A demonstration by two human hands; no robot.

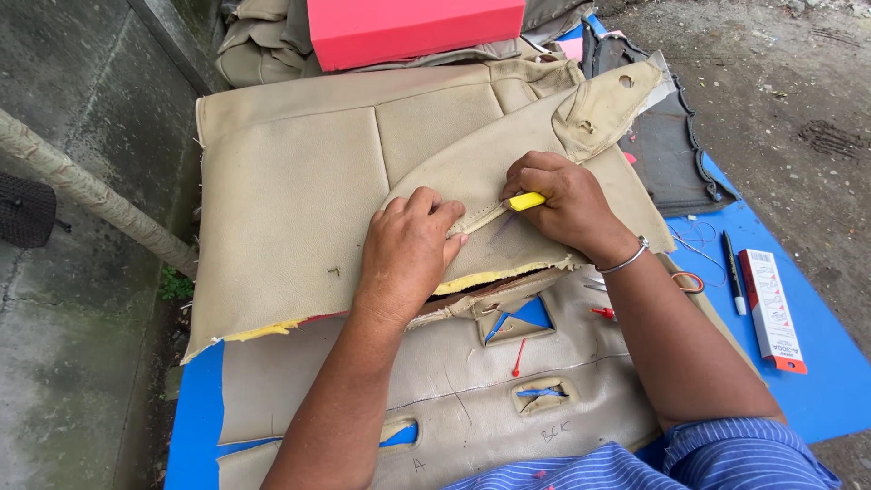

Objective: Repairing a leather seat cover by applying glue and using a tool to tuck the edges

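My left hand [406,251] presses down on a beige leatherette seat cover [290,181], pinching a seam strip at its fingertips. My right hand [562,201] grips a yellow-handled cutting tool [525,200] whose tip points left along that seam. A curved beige cover piece [508,150] with two holes near its top lies under both hands. Yellow foam backing shows along the torn lower edge [481,279]. A silver bracelet sits on my right wrist.
Another beige panel [454,381] with cut slots lies near me on a blue table [798,363]. At right lie a black marker [733,272], a white and red box [771,308], and scissors with orange handles [688,281]. A red box [408,27] and dark cover [671,154] sit behind.
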